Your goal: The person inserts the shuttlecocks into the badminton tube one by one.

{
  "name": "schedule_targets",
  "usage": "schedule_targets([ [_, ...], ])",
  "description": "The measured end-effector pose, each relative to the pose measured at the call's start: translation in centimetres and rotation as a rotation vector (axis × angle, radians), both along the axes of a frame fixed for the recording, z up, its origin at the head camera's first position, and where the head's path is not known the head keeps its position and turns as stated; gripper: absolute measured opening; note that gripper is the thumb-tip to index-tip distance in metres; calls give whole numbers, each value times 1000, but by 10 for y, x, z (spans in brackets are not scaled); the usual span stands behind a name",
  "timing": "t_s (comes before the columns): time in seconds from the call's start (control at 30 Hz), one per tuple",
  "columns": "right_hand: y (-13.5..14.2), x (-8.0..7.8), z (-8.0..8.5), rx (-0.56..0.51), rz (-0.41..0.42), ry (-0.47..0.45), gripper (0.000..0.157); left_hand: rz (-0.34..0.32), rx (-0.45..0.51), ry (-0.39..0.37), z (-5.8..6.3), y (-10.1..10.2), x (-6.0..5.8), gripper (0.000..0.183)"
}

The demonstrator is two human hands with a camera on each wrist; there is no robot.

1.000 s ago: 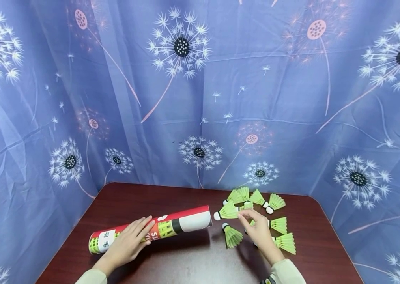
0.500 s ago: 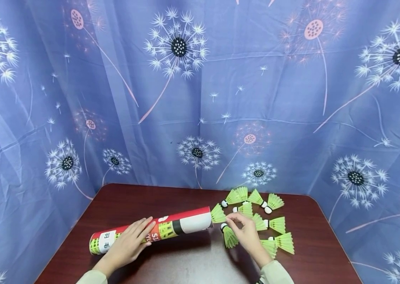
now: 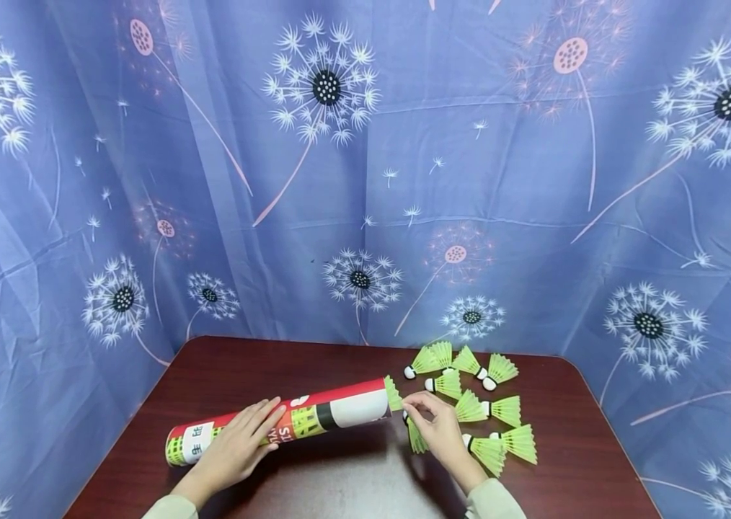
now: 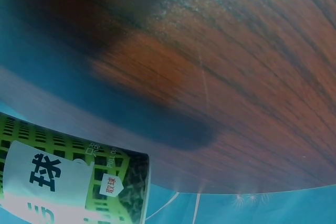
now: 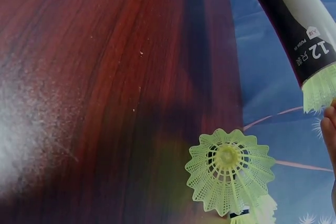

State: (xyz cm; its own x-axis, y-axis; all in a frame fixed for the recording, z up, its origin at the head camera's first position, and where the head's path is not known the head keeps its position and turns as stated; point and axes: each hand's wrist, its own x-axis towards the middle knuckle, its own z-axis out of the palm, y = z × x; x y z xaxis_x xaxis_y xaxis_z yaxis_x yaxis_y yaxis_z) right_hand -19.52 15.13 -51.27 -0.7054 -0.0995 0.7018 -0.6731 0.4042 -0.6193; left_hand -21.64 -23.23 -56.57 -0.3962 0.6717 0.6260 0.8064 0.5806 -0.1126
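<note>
A red, white and green shuttlecock tube (image 3: 359,404) lies slanted on the table, its mouth to the right. My left hand (image 3: 240,441) grips it round the middle, fingers over the top and thumb on the near side. In the left wrist view only the tube's far-left end (image 4: 50,182) shows. A yellow-green shuttlecock (image 3: 393,393) sits mostly inside the mouth, with just its skirt sticking out; the cork is hidden. My right hand (image 3: 440,431) pinches the skirt's edge. The right wrist view shows fingertips (image 5: 329,124) right at that skirt (image 5: 320,88).
Several loose shuttlecocks lie to the right, among them one (image 3: 502,369) at the back, one (image 3: 504,410) farther right and one (image 3: 487,453) in front. Another (image 3: 416,437) lies partly behind my right hand. A blue dandelion-print curtain (image 3: 365,180) surrounds the brown table (image 3: 339,483).
My right hand has moved left with the shuttlecock, which has gone cork first into the tube until only the skirt's end shows. My left hand has stayed on the tube.
</note>
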Motion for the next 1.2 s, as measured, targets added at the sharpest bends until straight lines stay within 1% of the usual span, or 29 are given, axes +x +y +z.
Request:
schedule_targets([
  [0.17,-3,0,-2,8,3,21,18,-8,15,-5,-1,2,1,54],
  [0.37,1,-14,-33,24,35,13,12,7,3,-2,-3,3,3,54],
  [0.43,2,-17,-39,34,42,8,12,4,3,-2,-4,3,3,54],
  [0.57,0,-19,-40,53,64,6,15,4,1,-1,-5,3,4,54],
  [0.67,-1,-18,-40,56,76,6,16,18,-13,-5,-5,2,5,55],
  [0.77,-3,-18,-40,56,89,24,17,25,-19,-3,-6,2,5,55],
  [0.93,-7,-17,-40,62,96,46,20,9,-2,-5,-7,2,6,55],
  [1.2,-7,-20,-43,77,96,43,23,-1,14,-19,-9,3,5,55],
])
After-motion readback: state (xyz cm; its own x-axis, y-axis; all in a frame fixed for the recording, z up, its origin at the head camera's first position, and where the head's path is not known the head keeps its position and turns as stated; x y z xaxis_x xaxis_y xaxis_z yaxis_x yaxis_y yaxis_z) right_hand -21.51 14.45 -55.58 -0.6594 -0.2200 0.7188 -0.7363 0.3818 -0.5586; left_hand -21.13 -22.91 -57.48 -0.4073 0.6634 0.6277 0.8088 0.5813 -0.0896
